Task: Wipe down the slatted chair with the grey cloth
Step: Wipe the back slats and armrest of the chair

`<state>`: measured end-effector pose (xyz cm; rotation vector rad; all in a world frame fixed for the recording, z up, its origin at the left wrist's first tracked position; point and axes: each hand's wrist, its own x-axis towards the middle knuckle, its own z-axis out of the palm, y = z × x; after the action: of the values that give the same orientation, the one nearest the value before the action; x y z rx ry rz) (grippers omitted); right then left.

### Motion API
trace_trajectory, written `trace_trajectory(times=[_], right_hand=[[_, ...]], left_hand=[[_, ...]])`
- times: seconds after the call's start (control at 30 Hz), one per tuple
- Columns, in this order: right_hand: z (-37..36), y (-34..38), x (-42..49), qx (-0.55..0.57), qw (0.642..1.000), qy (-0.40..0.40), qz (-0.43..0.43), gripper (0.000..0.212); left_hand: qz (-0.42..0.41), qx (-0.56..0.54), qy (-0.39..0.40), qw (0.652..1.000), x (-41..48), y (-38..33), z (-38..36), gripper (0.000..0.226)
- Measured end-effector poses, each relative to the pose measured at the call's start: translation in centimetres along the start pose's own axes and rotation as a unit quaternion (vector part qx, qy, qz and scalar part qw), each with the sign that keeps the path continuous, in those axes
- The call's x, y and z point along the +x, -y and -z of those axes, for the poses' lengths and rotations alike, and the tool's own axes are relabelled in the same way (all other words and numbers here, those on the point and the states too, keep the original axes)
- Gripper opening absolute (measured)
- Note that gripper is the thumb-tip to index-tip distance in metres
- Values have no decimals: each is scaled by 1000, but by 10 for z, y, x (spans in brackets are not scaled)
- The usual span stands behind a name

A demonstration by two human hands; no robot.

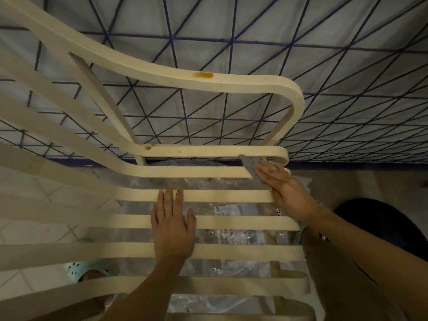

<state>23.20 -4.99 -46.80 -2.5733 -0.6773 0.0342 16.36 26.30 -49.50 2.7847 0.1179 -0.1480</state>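
My left hand (172,225) lies flat, fingers together, on the near slats of the slatted chair (231,196), and farther right my straight-fingered right hand (286,189) presses the grey cloth (250,165), mostly hidden beneath it, against the slat ends.

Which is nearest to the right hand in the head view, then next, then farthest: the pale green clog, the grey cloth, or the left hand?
1. grey cloth, under the right hand, at the slats' right end.
2. left hand, flat on the slats, to its left.
3. pale green clog, on the floor, far lower left.
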Motion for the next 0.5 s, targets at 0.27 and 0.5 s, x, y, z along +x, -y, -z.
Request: trace_trajectory(times=[0.27,0.5], right_hand=[[-50,69,48,-13,999,-13,-35,50],[-104,127,120,-29,999,39,11,59]], left_hand=[[5,-10,-6,1000,0,0,-2,62],[8,18,1,1000,0,0,-4,64]])
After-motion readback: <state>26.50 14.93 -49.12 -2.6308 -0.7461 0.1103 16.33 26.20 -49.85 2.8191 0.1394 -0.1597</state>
